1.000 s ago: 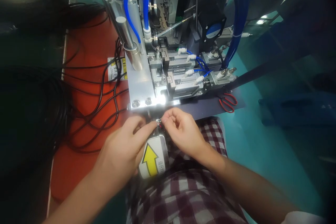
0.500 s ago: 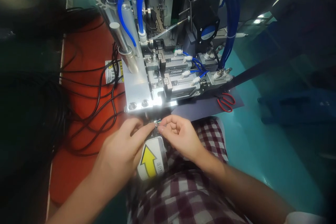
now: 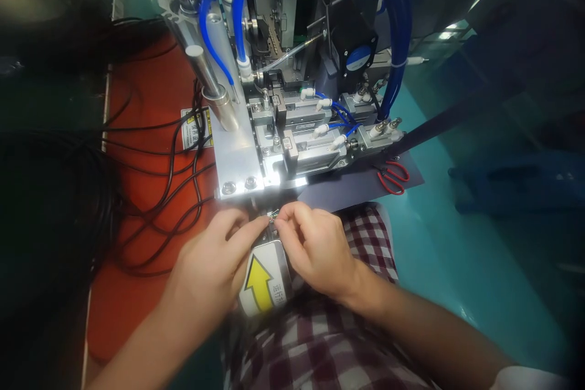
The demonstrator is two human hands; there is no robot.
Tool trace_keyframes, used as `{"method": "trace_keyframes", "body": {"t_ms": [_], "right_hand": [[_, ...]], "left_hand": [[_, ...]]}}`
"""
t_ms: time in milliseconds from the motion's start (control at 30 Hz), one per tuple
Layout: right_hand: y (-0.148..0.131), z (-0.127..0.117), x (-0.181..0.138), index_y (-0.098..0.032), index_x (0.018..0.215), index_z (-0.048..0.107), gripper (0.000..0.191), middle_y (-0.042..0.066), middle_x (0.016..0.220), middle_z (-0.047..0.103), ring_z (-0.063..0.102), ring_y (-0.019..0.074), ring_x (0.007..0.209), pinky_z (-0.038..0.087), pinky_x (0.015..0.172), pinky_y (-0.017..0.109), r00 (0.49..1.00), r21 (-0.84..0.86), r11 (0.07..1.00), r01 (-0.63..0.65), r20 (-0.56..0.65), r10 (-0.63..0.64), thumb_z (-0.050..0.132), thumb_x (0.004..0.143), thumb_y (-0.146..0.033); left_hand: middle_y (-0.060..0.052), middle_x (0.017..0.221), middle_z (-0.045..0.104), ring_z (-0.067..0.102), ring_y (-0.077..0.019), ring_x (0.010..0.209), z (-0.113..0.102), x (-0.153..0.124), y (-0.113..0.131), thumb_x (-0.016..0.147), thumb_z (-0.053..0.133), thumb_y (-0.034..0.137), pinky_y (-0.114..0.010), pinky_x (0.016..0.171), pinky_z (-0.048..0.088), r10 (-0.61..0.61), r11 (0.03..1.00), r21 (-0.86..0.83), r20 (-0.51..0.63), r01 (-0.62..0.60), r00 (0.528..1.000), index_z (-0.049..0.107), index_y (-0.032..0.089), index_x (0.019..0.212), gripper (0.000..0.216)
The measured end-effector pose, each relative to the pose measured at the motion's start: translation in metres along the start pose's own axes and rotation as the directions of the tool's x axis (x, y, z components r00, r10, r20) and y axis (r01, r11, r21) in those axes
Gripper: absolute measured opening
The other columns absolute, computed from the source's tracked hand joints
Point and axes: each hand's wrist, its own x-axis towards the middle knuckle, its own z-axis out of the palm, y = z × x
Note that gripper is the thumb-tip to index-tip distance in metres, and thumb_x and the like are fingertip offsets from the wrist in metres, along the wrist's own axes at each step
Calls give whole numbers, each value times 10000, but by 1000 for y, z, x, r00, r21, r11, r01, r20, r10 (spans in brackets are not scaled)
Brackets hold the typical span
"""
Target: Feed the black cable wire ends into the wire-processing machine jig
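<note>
My left hand (image 3: 208, 265) and my right hand (image 3: 322, 250) meet in front of the machine's silver plate (image 3: 235, 158). Between their fingertips is a small shiny piece with thin wire-like strands (image 3: 273, 216), too small to name. The left thumb and index finger press together at its left side, the other fingers curled under. My right thumb and index finger pinch at its right side, the remaining fingers folded. Just below the fingertips lies a white label with a yellow arrow (image 3: 259, 283), on a narrow metal track (image 3: 267, 235) partly hidden by the hands.
Silver pneumatic cylinders (image 3: 315, 152) with blue air hoses (image 3: 397, 24) stand ahead. Red-handled pliers (image 3: 393, 178) lie on a grey sheet (image 3: 338, 192) to the right. Black cables (image 3: 171, 158) spread over the orange surface (image 3: 137, 304) at left. A metal post (image 3: 208, 76) rises from the plate.
My right hand has rolled so its back shows more and its fingers curl tighter at the small piece. The left hand stays nearly in place. The view has shifted slightly.
</note>
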Motion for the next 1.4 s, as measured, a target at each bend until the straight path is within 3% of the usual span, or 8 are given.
{"method": "trace_keyframes", "body": {"t_ms": [200, 333, 533, 733, 933, 1167, 1300, 1400], "right_hand": [[1, -2, 5, -173, 850, 591, 184, -3, 646, 627, 539, 144, 553, 370, 616, 281, 999, -38, 999, 21, 39, -19, 466, 974, -222], [2, -6, 9, -183, 841, 562, 142, -32, 613, 570, 503, 123, 543, 353, 581, 263, 986, 108, 988, -114, 137, 99, 480, 953, -214], [7, -4, 11, -192, 818, 541, 120, -71, 588, 469, 439, 91, 507, 331, 507, 226, 894, 399, 811, -427, 321, 312, 513, 914, -258], [13, 1, 11, -186, 819, 555, 118, -69, 599, 467, 419, 84, 517, 323, 495, 219, 878, 475, 743, -471, 336, 341, 546, 891, -279], [19, 0, 14, -183, 834, 555, 215, -80, 572, 447, 375, 73, 459, 300, 439, 216, 804, 584, 555, -592, 469, 365, 557, 896, -389], [10, 13, 12, -203, 796, 499, 210, -79, 563, 451, 403, 81, 452, 317, 448, 223, 834, 628, 550, -550, 377, 403, 537, 898, -382], [3, 12, 11, -207, 766, 489, 172, -51, 606, 468, 415, 101, 524, 325, 515, 249, 918, 437, 808, -395, 152, 367, 507, 915, -292], [5, 8, 15, -203, 761, 485, 189, -49, 608, 489, 440, 98, 512, 344, 523, 245, 870, 467, 734, -494, 277, 409, 502, 926, -295]], "left_hand": [[-53, 902, 590, 635, -120, 668, 0, 1, 0, 975, 405, 163, -205, 554, 489, -2, 1000, 0, -9, 2, 1000, 676, 127, 1081, 293], [-45, 889, 581, 628, -119, 670, 1, 1, 0, 972, 412, 156, -202, 550, 480, 0, 1000, 4, -8, 0, 1000, 676, 129, 1076, 285], [-52, 895, 576, 616, -121, 671, 2, -1, 0, 957, 428, 141, -201, 550, 481, 11, 1000, 0, -11, -11, 1000, 679, 122, 1083, 281], [-62, 928, 584, 621, -131, 700, 2, -1, -2, 944, 428, 136, -207, 558, 479, 7, 1000, -21, -24, -8, 1000, 671, 140, 1085, 280], [-43, 988, 625, 646, -120, 796, 1, 0, -3, 939, 447, 91, -183, 684, 503, 30, 997, -77, -39, -33, 999, 606, 147, 1103, 235], [-76, 982, 587, 639, -148, 752, -1, -1, -2, 949, 413, 126, -223, 605, 509, 40, 999, 4, 9, -40, 999, 623, 128, 1121, 272], [-84, 933, 602, 618, -186, 719, -3, -1, 3, 937, 411, 97, -277, 552, 479, 49, 991, 127, 19, -51, 999, 650, 123, 1113, 298], [-76, 909, 603, 613, -200, 757, -3, -2, 2, 940, 448, 111, -285, 574, 476, 48, 994, 93, 6, -48, 999, 660, 133, 1110, 272]]}}
